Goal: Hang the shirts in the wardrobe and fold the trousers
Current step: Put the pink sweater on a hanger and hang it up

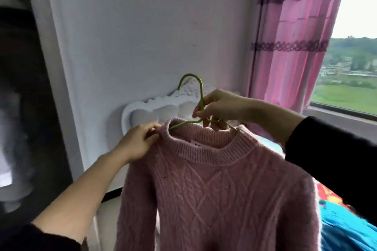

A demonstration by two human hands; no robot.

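Note:
A pink cable-knit sweater [220, 195] hangs in front of me on a green wire hanger [201, 96], whose hook points up and to the left. My right hand [218, 108] grips the hanger at the base of the hook, just above the collar. My left hand [138, 142] pinches the sweater's left shoulder beside the ribbed collar. The hanger's arms are mostly hidden inside the sweater.
A dark blurred wardrobe side [30, 108] fills the left. A white ornate headboard [159, 108] stands against the white wall behind the sweater. Pink curtains [291, 43] and a window [355, 63] are at the right. Colourful bedding [342, 226] lies at the lower right.

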